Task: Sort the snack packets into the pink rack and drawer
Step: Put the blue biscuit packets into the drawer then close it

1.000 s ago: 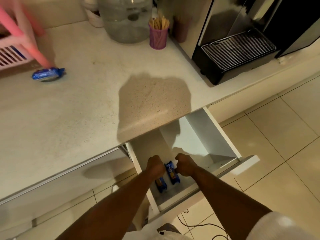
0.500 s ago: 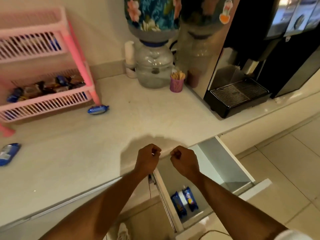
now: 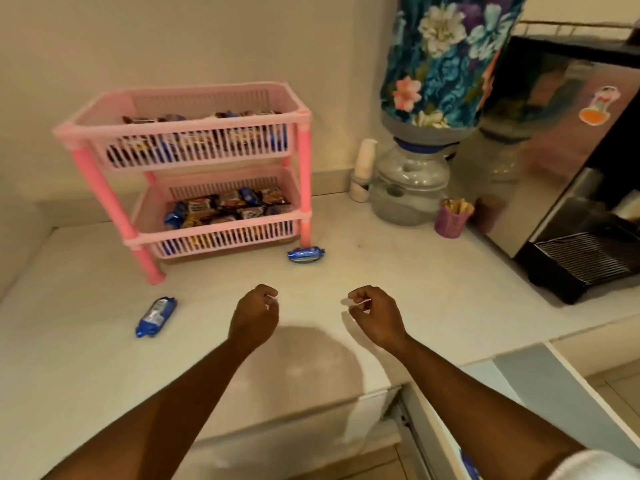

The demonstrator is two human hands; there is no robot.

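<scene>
We see two blue snack packets lying loose on the pale surface: one just beside the pink rack's front right leg, another further left. Both rack tiers hold mixed packets. Our left hand and right hand hover empty, fingers loosely curled. The drawer stands open.

Pale speckled counter under warm dim light, plain beige wall behind. Water jug with floral cover at counter's back; purple cup just right of jug; coffee machine further right. Tiled floor right of counter.
</scene>
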